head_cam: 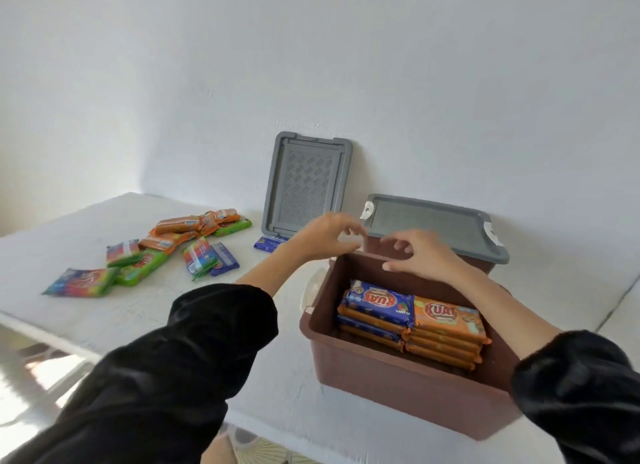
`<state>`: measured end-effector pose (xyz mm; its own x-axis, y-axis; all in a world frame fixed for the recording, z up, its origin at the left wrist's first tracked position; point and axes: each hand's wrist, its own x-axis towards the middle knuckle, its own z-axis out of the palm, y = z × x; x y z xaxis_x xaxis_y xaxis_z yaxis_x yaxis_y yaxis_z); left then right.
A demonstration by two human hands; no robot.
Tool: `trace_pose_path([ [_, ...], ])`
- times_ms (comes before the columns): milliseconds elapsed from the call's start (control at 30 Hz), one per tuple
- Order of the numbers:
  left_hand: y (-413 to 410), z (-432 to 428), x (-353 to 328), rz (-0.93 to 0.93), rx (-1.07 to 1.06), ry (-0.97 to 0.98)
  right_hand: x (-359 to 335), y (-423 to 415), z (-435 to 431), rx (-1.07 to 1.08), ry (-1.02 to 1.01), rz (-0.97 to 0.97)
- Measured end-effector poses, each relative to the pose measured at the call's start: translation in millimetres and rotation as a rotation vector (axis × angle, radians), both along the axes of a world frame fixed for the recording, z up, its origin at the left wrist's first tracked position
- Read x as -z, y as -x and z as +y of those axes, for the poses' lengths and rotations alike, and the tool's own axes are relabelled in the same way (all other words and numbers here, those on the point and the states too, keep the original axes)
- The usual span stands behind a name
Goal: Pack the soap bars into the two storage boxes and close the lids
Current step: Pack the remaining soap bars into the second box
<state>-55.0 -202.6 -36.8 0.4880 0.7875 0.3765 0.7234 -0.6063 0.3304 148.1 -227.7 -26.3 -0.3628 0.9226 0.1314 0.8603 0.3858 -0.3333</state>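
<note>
Lying loose, far left: a scatter of small wrapped soap bars in rainbow, green, orange and blue film, on the white table, well apart from both boxes.
Handling of the bars: light, stiff little blocks, I judge, in slick wrappers. They are best pinched across the long edges, thumb against fingers, or several at once if squared up.
Grey ribbed plastic lid: stands on edge against the white wall. One blue wrapped bar lies at its foot.
Left hand: hovers by the far left corner of the open box, fingers loosely curled, empty; blurred.
Right hand: over that box's far rim, fingers half bent, thumb out, holding nothing that shows. Whether it touches the rim I cannot tell.
Open brown plastic storage box: nearest and lidless, with two neat stacks inside, blue-topped left, orange right, and room above.
Second storage box: just behind, grey lid on, white latches at its ends.
Lid handling: likely rigid and light; take it by both short edges.
</note>
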Motion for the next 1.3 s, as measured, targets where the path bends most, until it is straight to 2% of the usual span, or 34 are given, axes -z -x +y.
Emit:
trace_pose_path([
  [200, 120.1, 4.3, -9.5, -0.092, -0.339, 0.052, -16.5, 111.0, 39.9, -0.217, -0.078, 0.051],
  [300, 185.3, 0.5, 3.2, -0.11, -0.553, 0.167, -10.7, 174.1, 63.0, -0.29, -0.042, 0.065],
  [467, 281.8, -18.8, 46.8, -0.102, -0.882, 0.233, 21.7, 279.3, 101.2, -0.376, 0.037, 0.02],
  [633, 351.1, -18.5, 83.4, -0.169, -1.203, 0.421, 69.0, 358.1, 124.4, -0.394, 0.132, -0.051],
  [733, 368.9, -5.5, 94.3, -0.281, -1.283, 0.476, 95.1, 389.1, 127.7, -0.371, 0.167, -0.117],
  [933, 375.4, 23.7, 120.8, -0.257, -1.29, 0.502, 131.8, 408.3, 124.8, -0.334, 0.141, -0.284],
  [1100, 383.2, 36.2, 124.7, -0.257, -1.356, 0.504, 130.1, 413.3, 130.1, -0.346, 0.108, -0.337],
  [1300, 395.7, 44.8, 120.1, -0.394, -1.374, 0.455, 120.0, 417.3, 143.0, -0.347, 0.161, -0.339],
])
